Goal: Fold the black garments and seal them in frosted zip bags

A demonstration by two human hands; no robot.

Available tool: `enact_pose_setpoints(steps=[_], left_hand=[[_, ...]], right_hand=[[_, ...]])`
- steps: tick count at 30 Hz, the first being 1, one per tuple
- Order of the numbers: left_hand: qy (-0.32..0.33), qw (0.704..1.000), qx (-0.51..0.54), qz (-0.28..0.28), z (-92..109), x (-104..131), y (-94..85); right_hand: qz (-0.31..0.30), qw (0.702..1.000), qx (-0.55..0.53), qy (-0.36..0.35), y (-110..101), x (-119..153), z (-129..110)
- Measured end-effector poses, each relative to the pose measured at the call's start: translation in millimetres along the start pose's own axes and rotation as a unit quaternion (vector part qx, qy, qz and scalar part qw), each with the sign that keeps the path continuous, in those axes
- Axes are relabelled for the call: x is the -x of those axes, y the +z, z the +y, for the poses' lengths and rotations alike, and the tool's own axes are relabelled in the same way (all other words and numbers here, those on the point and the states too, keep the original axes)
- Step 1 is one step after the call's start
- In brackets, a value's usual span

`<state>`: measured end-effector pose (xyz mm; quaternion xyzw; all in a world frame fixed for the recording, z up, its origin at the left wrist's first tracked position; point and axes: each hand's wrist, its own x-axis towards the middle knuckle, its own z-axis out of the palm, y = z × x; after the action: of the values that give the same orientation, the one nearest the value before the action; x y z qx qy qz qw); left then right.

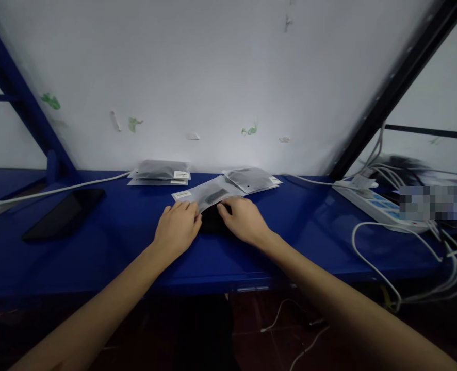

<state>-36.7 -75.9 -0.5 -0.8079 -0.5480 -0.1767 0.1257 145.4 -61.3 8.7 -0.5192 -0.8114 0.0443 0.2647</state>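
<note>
Pouch (206, 188), flat, frosted grey-white, semi-see-through; small white label (182, 195) with unreadable dark print at its left end; dark oblong patch (216, 196) toward the near side, whether contents or printing not clear. Location: middle of blue desk (128, 247), between and just beyond the two hands, its right part running under a neighbouring pouch (249, 179) of like make, also labelled. Left hand (177, 224): back uppermost, fingers bent and close together at the pouch's near left edge; fingertips partly out of sight, so whether they pinch cannot be told. Right hand (244, 219): thumb pointing inward, other fingers curled under and mostly hidden at the near right edge; grasp likewise cannot be told. Black item (212, 221) between the hands, under the pouch's near edge: outline lost in shadow and behind the fingers, kind not identifiable. Further pouches (157, 169), stacked at back left, labelled, number uncertain. Black phone (64, 214), lying at left, screen dark. Power strip (383, 206), at right, partly covered by cables; blurred patch beside it. Both forearms cut off by the lower edge.
</note>
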Motion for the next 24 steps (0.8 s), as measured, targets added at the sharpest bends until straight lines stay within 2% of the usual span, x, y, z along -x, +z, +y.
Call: enact_pose_setpoints(steps=[1,2,4,5,7,12,14,16,19,21,24], left_hand=[[-0.001,1.0,0.01,-0.002,0,0,-0.2],[0.001,1.0,0.02,-0.004,0,-1,-0.3],[0.005,0.999,0.038,-0.005,0,-1,-0.5],[0.007,0.999,0.048,-0.005,0,-1,-0.5],[0.01,0.998,0.069,-0.003,0,-2,-0.6],[0.031,0.993,0.11,-0.006,1,-2,-0.8],[0.035,0.992,0.117,-0.008,-1,-2,-0.4],[0.03,0.991,0.129,0.002,-4,-1,0.9],[0.001,0.988,0.153,0.026,-10,0,3.3],[-0.026,0.988,0.149,0.039,-15,-1,4.0],[-0.082,0.99,0.095,0.066,-22,-3,3.5]], right_hand=[[0.019,0.999,0.001,-0.038,-5,7,2],[0.008,0.995,-0.003,-0.1,-9,14,4],[-0.036,0.978,0.001,-0.205,-12,24,7],[-0.059,0.971,0.008,-0.232,-12,26,8],[-0.073,0.972,0.032,-0.221,-7,24,7],[-0.073,0.987,0.111,-0.086,7,6,-9],[-0.074,0.988,0.126,-0.054,9,0,-18],[-0.083,0.989,0.104,-0.061,8,-2,-24],[-0.09,0.987,0.023,-0.129,-1,-4,-23],[-0.055,0.986,-0.012,-0.157,-11,-4,-15],[0.023,0.986,-0.008,-0.165,-21,-9,8]])
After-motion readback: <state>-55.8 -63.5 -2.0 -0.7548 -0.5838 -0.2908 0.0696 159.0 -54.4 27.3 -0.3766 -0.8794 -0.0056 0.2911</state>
